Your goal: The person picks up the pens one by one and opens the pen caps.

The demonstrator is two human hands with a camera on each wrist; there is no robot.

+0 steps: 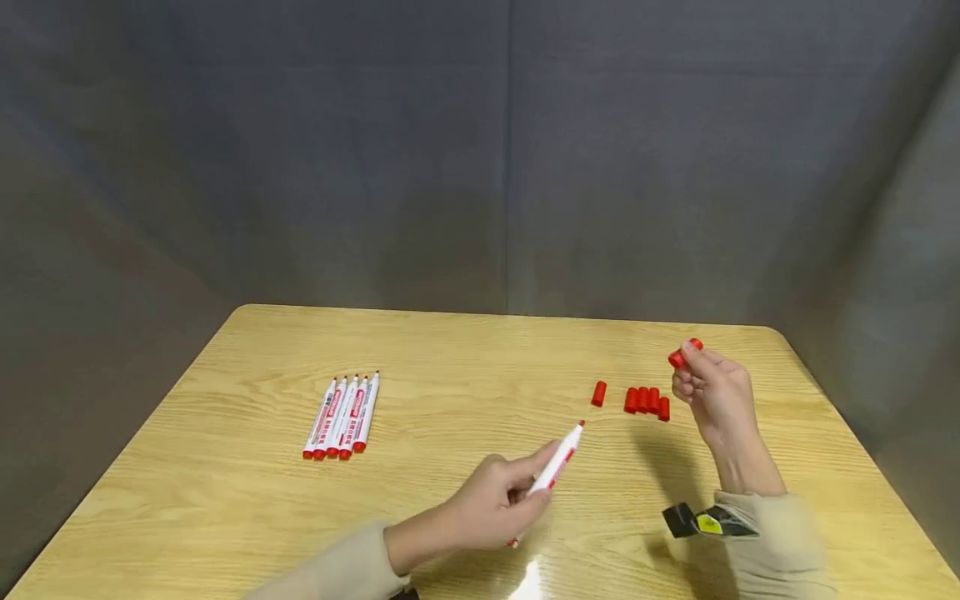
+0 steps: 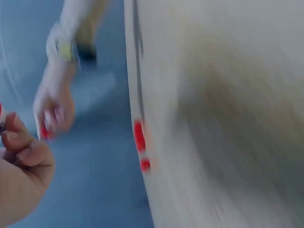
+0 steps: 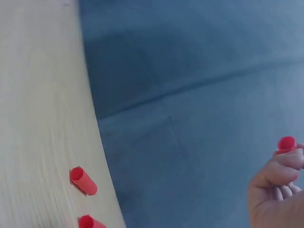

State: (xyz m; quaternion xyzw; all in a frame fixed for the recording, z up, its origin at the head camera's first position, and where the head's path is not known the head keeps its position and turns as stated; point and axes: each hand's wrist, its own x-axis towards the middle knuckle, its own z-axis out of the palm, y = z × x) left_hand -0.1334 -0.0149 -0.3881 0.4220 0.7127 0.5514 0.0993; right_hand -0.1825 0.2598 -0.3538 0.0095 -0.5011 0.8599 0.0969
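My left hand (image 1: pixel 491 504) grips a white marker (image 1: pixel 555 463) by its barrel, its red tip bare and pointing up and to the right. In my right hand (image 1: pixel 720 400) a red marker cap (image 1: pixel 686 353) is pinched between thumb and fingers, raised over the table's right side. The cap's open end shows in the right wrist view (image 3: pixel 286 143). On the table, left of the right hand, several red caps (image 1: pixel 643 400) lie side by side, and a single red cap (image 1: pixel 599 393) lies apart from them. The left wrist view is blurred.
Several uncapped white markers (image 1: pixel 341 417) with red ends lie in a row on the left of the wooden table (image 1: pixel 465 358). Grey curtains (image 1: pixel 375 167) hang behind the table and at both sides. A dark device (image 1: pixel 708 522) is strapped to the right wrist.
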